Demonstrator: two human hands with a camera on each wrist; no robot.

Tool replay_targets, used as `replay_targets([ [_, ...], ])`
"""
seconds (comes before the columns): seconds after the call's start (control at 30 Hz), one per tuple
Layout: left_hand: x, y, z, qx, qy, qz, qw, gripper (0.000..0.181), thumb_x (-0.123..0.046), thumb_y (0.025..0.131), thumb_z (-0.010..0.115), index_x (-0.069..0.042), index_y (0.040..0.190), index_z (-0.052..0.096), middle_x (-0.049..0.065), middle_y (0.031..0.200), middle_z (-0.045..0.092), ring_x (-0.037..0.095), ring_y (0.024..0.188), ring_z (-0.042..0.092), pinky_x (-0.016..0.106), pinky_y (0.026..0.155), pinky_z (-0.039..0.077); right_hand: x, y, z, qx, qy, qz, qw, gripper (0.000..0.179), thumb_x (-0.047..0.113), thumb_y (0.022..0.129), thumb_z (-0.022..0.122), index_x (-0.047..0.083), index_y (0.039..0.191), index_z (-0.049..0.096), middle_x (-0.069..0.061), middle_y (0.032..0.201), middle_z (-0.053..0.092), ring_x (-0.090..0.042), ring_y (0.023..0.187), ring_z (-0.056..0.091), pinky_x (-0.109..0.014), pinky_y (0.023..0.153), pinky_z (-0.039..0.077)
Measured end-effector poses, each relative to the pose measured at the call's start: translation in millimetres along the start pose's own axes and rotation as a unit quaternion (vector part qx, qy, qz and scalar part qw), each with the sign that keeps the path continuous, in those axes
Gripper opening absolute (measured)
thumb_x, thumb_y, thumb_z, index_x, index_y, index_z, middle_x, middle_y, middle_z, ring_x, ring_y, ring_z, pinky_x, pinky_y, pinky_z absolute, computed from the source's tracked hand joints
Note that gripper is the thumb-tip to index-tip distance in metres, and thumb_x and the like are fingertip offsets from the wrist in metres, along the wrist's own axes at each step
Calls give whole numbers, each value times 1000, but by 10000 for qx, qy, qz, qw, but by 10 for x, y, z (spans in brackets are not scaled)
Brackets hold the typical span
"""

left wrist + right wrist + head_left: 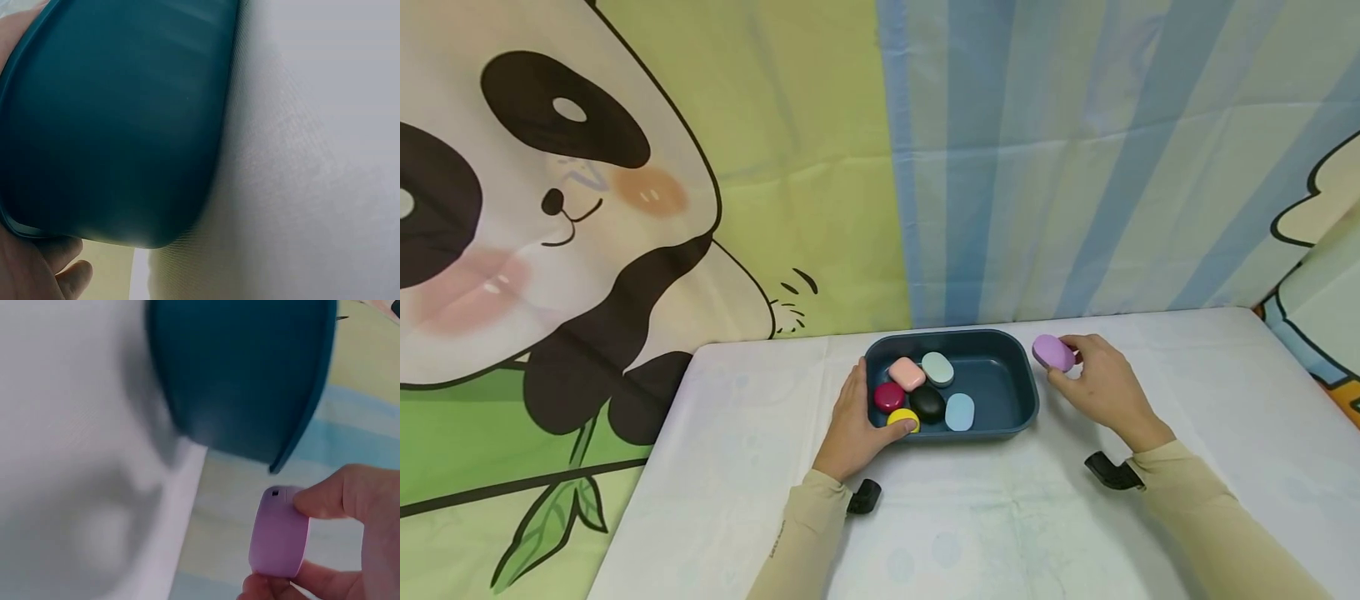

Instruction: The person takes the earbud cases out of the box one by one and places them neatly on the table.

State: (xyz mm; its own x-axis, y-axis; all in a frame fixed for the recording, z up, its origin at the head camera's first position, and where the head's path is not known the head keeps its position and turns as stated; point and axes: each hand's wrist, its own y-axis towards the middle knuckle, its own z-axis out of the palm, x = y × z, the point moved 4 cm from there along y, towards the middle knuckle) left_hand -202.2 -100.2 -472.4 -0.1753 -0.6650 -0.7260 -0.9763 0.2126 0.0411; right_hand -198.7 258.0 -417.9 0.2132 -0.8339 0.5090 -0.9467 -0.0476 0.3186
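Note:
A dark blue rectangular tray [992, 340] stands on the table. My left hand [855, 427] grips its left end, thumb over the front rim and fingers along the outer left wall. Inside lie several smooth rounded pieces: pink [907, 374], pale green [937, 369], dark red [889, 397], black [927, 404], light blue [959, 412] and a yellow one [902, 419] partly behind my thumb. Just right of the tray, my right hand [1103, 382] pinches a purple rounded piece [279, 534] between thumb and fingers, above the table. A small dark slot shows on its edge.
White cloth covers the table [955, 517]. Behind it hangs a printed curtain [820, 167] with a panda figure and blue stripes. Black wrist mounts [1112, 472] sit at both sleeves. The tray's right half shows bare bottom.

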Motion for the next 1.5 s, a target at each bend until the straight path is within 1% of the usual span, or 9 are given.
replay_targets([
  [0.17, 6, 4, 5, -9, -24, 6, 10000, 121, -62, 77, 77, -14, 163, 6, 5, 168, 14, 27, 153, 14, 57, 119, 22, -119, 32, 54, 267, -31, -186, 9995, 45, 14, 84, 73, -11, 120, 63, -26, 106, 63, -34, 86, 59, -45, 71, 48],
  [0.33, -1, -1, 1, -14, -71, 32, 10000, 121, -61, 77, 77, -14, 163, 7, 5, 168, 15, 27, 152, 15, 58, 119, 22, -186, 83, 108, 740, -69, -401, 9964, 44, 11, 86, 71, -12, 122, 61, -26, 108, 62, -35, 93, 59, -50, 79, 49],
  [0.5, -22, -13, -13, -10, -110, 70, 9999, 120, -61, 78, 77, -13, 163, 7, 7, 168, 14, 29, 152, 15, 58, 118, 22, -222, 131, 141, 1109, -167, -572, 9920, 44, 9, 87, 69, -13, 123, 60, -24, 108, 62, -35, 94, 59, -51, 82, 51],
  [0.8, -31, -18, -18, -9, -78, 101, 9999, 121, -60, 78, 77, -11, 163, 7, 8, 168, 14, 30, 152, 14, 58, 119, 22, -268, 167, 180, 1487, -314, -835, 9849, 47, 6, 85, 68, -15, 126, 58, -26, 112, 62, -36, 97, 59, -53, 86, 50],
  [1.0, -18, -12, -7, 39, -102, 8, 9999, 122, -60, 77, 78, -13, 163, 6, 5, 168, 14, 27, 152, 15, 56, 119, 24, -297, 188, 214, 1708, -355, -961, 9800, 48, 5, 84, 70, -15, 126, 58, -24, 110, 64, -35, 97, 59, -53, 88, 50],
  [1.13, -14, -7, -2, 33, -104, 18, 9999, 122, -60, 77, 78, -14, 163, 5, 4, 168, 14, 26, 152, 15, 55, 119, 24, -327, 203, 238, 1811, -382, -924, 9784, 49, 6, 84, 70, -15, 127, 57, -24, 110, 64, -34, 96, 59, -52, 87, 50],
  [1.27, -16, -4, 0, 33, -101, 24, 9999, 122, -61, 77, 78, -14, 163, 5, 4, 168, 14, 26, 152, 15, 55, 119, 24, -338, 199, 242, 1808, -380, -933, 9784, 52, 4, 84, 69, -16, 130, 55, -27, 113, 63, -37, 99, 59, -54, 89, 49],
  [1.37, -18, -7, -2, 35, -144, -11, 9999, 122, -60, 77, 78, -14, 163, 6, 4, 168, 15, 26, 152, 16, 56, 118, 26, -320, 186, 225, 1736, -346, -920, 9799, 55, 3, 84, 68, -14, 133, 52, -31, 119, 60, -44, 107, 57, -59, 94, 47],
  [1.5, -22, -8, -2, 36, -163, -23, 9999, 121, -59, 77, 79, -14, 163, 6, 5, 168, 15, 26, 152, 17, 56, 118, 27, -273, 178, 179, 1566, -352, -852, 9833, 56, 4, 85, 67, -11, 136, 51, -34, 128, 55, -51, 118, 50, -64, 101, 40],
])
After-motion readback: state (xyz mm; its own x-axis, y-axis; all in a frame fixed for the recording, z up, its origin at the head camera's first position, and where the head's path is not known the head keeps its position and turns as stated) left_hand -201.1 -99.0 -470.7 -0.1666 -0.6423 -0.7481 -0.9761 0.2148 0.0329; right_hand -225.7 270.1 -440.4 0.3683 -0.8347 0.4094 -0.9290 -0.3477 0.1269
